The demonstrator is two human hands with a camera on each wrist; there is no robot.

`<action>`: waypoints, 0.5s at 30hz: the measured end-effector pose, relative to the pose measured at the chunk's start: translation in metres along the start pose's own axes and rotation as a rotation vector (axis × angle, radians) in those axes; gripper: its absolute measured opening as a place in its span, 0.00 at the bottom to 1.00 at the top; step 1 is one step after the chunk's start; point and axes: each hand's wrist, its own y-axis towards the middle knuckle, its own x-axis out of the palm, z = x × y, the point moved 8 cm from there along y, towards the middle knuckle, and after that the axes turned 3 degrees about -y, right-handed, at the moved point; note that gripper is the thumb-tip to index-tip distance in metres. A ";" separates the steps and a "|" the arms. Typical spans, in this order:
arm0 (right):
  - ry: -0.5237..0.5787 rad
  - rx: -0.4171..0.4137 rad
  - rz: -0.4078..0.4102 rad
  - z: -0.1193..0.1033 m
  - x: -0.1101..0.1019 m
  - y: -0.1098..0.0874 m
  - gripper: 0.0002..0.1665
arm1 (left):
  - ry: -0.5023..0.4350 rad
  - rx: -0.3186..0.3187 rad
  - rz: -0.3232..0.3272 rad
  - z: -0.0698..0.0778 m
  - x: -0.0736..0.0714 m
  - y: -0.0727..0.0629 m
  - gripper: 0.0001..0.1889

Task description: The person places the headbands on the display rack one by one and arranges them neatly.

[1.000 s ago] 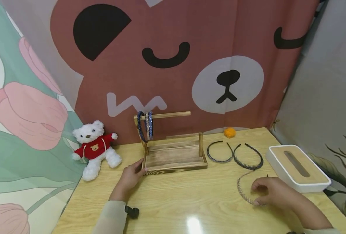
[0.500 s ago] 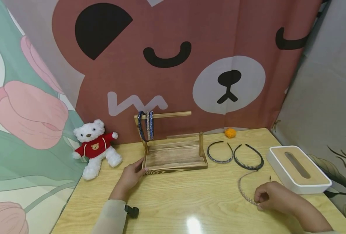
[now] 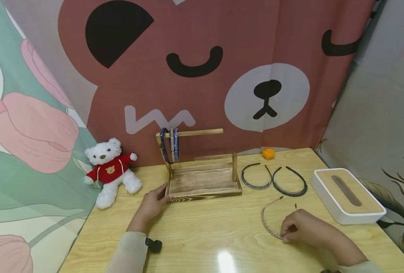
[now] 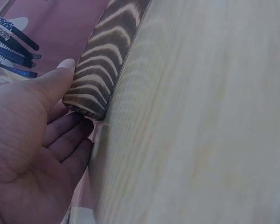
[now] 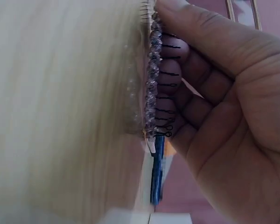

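My left hand (image 3: 150, 207) grips the front left corner of a wooden display stand (image 3: 205, 196); in the left wrist view the thumb lies along its dark-striped front board (image 4: 100, 65), fingers curled at the end. Several glittery headbands (image 3: 174, 146) hang at the left of the stand's top bar (image 3: 202, 132). Low on the right, my right hand (image 3: 305, 228) pinches a thin beaded headband (image 3: 265, 222) close to the tabletop. The right wrist view shows its sparkling beads (image 5: 152, 79) and thin dark wire teeth, with the thumb near the top and fingers behind.
Two dark headbands (image 3: 256, 187) (image 3: 292, 194) lie right of the stand. A white tissue box (image 3: 362, 218) with a wood-coloured lid sits at the right edge. An orange ball (image 3: 268, 153) is at the back. A white teddy bear (image 3: 109, 170) in red sits left.
My right hand has slid left with the beaded headband, and its tip now stands apart from the dark headband behind. The left hand keeps its place on the stand.
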 end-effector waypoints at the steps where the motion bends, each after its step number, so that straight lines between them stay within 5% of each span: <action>1: -0.001 -0.010 -0.008 -0.004 0.002 0.005 0.04 | 0.000 0.001 0.000 0.000 0.000 0.000 0.35; 15: -0.003 -0.092 -0.045 -0.037 0.012 0.043 0.03 | -0.001 0.003 0.010 -0.001 -0.001 0.001 0.35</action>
